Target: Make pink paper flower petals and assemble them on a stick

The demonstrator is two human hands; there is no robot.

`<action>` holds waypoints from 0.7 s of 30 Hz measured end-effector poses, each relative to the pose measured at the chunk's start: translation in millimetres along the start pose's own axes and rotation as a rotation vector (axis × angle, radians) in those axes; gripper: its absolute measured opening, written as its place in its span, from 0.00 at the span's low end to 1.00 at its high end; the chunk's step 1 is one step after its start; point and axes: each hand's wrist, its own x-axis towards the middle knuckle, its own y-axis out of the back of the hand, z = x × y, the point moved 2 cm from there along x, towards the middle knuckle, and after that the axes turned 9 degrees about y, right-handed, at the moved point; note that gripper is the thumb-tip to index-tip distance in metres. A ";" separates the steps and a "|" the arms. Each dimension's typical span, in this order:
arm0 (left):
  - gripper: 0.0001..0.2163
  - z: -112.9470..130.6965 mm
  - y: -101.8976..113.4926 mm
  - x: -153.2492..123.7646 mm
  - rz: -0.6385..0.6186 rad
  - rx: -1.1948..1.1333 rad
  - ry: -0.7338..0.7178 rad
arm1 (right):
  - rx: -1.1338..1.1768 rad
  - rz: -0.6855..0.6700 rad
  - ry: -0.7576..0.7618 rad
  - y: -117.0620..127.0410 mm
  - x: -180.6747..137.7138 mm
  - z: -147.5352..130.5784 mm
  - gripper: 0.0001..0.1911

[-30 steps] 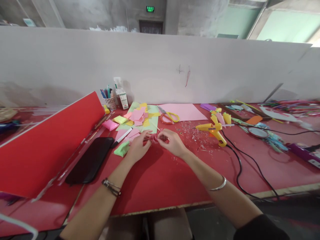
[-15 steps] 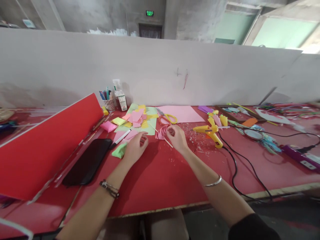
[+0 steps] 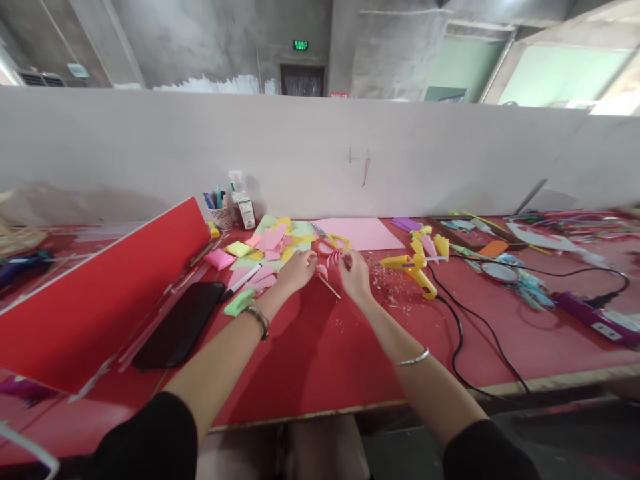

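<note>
Between my two hands is a pink strip of paper with slits (image 3: 333, 259), curled into a fringe. My right hand (image 3: 354, 273) pinches its right end between thumb and fingers. At its left end, my left hand (image 3: 299, 270) has its fingers closed on the paper's edge. A thin pale stick (image 3: 329, 288) lies on the red table just below the paper. Right behind the hands are scissors (image 3: 340, 243) with yellow and orange handles. A yellow glue gun (image 3: 413, 268) rests to the right of my right hand.
Pink and yellow paper pieces (image 3: 274, 240), a marker (image 3: 243, 281), a green clay packet (image 3: 240, 303) and a black phone (image 3: 181, 325) lie left. A red board (image 3: 115, 287) leans there. Black cables (image 3: 480, 321) run to a purple power strip (image 3: 595, 318) at right.
My left hand has moved right and forward, from beside the green packet to the pink paper. My right hand keeps its pinch. The view has tilted up slightly.
</note>
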 end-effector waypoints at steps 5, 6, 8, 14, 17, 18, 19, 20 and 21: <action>0.13 19.9 -5.5 23.0 -0.167 0.181 0.071 | 0.003 -0.078 -0.001 -3.0 -2.3 3.3 0.05; 0.13 22.4 -7.2 25.3 -0.196 0.205 0.077 | 0.001 -0.092 -0.001 -3.4 -2.8 3.3 0.05; 0.13 25.1 -10.2 29.0 -0.250 0.238 0.073 | -0.005 -0.112 -0.001 -4.0 -3.5 2.9 0.05; 0.13 18.6 -6.3 37.0 -0.370 0.268 -0.021 | -0.018 -0.136 -0.027 -3.7 -3.5 2.3 0.05; 0.13 13.1 1.2 36.9 -0.389 0.282 -0.066 | -0.021 -0.146 -0.035 -3.8 -3.5 2.5 0.06; 0.13 11.8 3.2 36.1 -0.399 0.287 -0.079 | -0.023 -0.148 -0.037 -3.9 -3.5 2.5 0.06; 0.13 10.7 4.9 35.0 -0.413 0.291 -0.093 | -0.026 -0.148 -0.039 -4.1 -3.4 2.5 0.06; 0.13 9.7 6.0 33.7 -0.429 0.294 -0.105 | -0.029 -0.148 -0.041 -4.2 -3.3 2.5 0.06; 0.13 8.8 6.7 32.2 -0.446 0.296 -0.118 | -0.033 -0.148 -0.042 -4.4 -3.2 2.6 0.06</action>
